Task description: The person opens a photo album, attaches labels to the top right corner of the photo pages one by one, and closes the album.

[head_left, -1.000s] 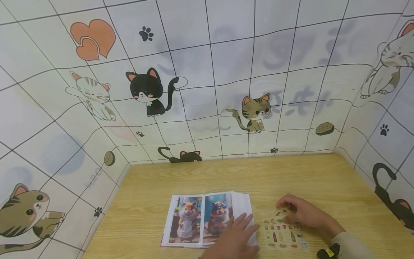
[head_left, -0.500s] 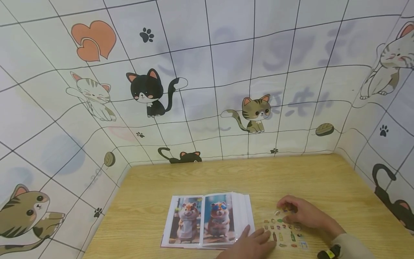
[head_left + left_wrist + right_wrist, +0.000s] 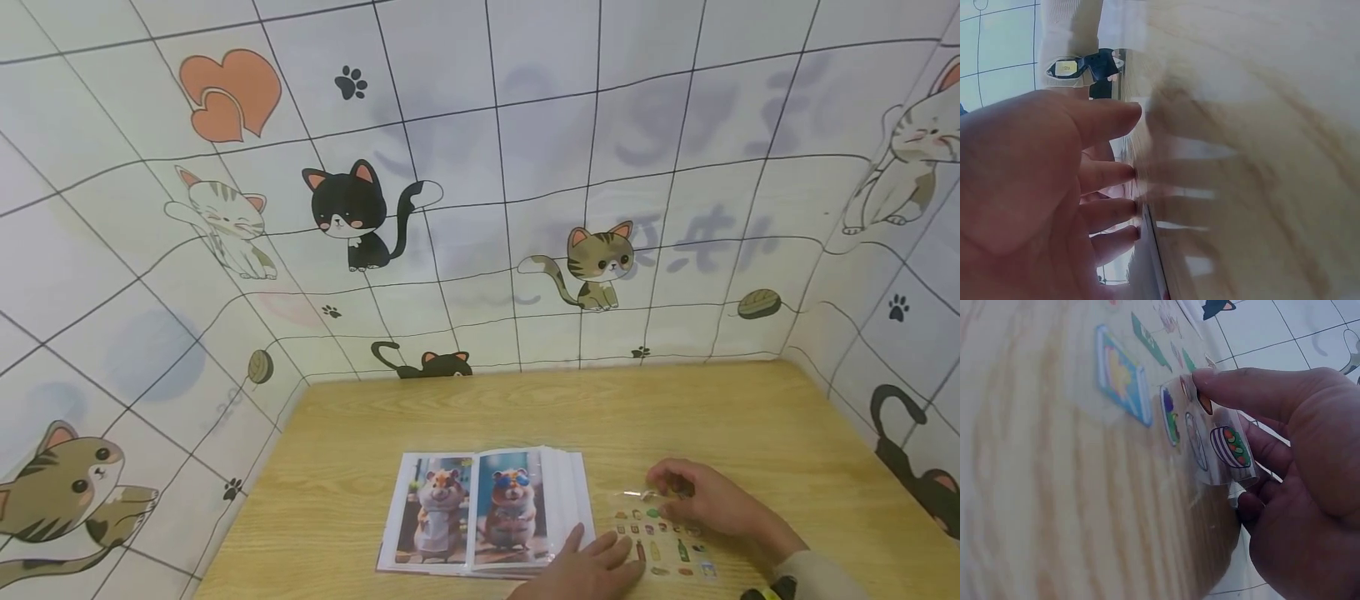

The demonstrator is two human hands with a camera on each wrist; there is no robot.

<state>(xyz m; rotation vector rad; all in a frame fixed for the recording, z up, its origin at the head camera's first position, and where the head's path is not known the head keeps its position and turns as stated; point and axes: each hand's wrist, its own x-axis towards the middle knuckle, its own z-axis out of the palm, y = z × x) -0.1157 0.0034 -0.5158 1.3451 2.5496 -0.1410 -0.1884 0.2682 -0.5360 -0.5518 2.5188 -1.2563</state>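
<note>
A clear sticker sheet [image 3: 667, 552] printed with small food and bottle pictures lies on the table. My right hand [image 3: 712, 504] pinches its far right corner, and the right wrist view shows that corner bent up, with the thumb on the printed face of the sheet [image 3: 1230, 447] and fingers behind. Near the sheet's left edge my left hand [image 3: 588, 568] rests with fingers extended, palm partly over the table. Left of it an open photo album [image 3: 572, 500] shows two hamster pictures, one in an apron and one with blue glasses.
The wooden table [image 3: 465, 417] meets fabric walls [image 3: 480, 167] with cat drawings at the back and sides. A dark wrist strap [image 3: 780, 590] is on my right wrist. In the left wrist view the album's edge [image 3: 1155, 256] runs beside the fingers.
My left hand has slid right, off the album's right page onto the left edge of the sticker sheet. The right hand keeps hold of the corner, and the sheet's far edge now bends up.
</note>
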